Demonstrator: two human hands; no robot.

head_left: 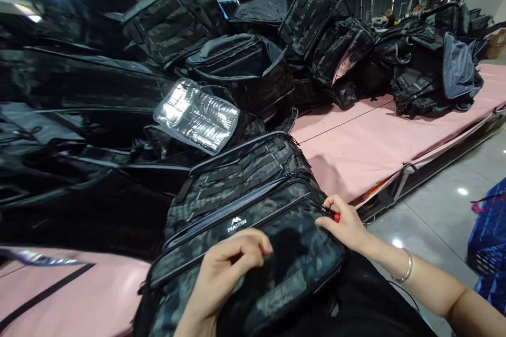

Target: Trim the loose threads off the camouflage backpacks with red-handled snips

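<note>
A dark camouflage backpack (276, 231) with a white MATEIN logo lies in front of me, its front compartment unzipped along the top. My left hand (237, 258) is over the front panel, fingers curled and thumb against them. Whatever it may hold is hidden. Near the bag's right edge, my right hand (343, 221) pinches a small dark tool with a red part (337, 217); its exact kind is unclear. A bracelet circles that wrist. Behind the bag, a silver-lined flap (197, 116) stands up from another dark bag.
Heaped black camouflage bags (174, 21) fill the left and back of the pink-covered table (356, 142). Another bag with a grey lining (430, 79) sits farther right. Blue plastic crates (490, 231) stand on the floor at the right. A person (390, 17) is far behind.
</note>
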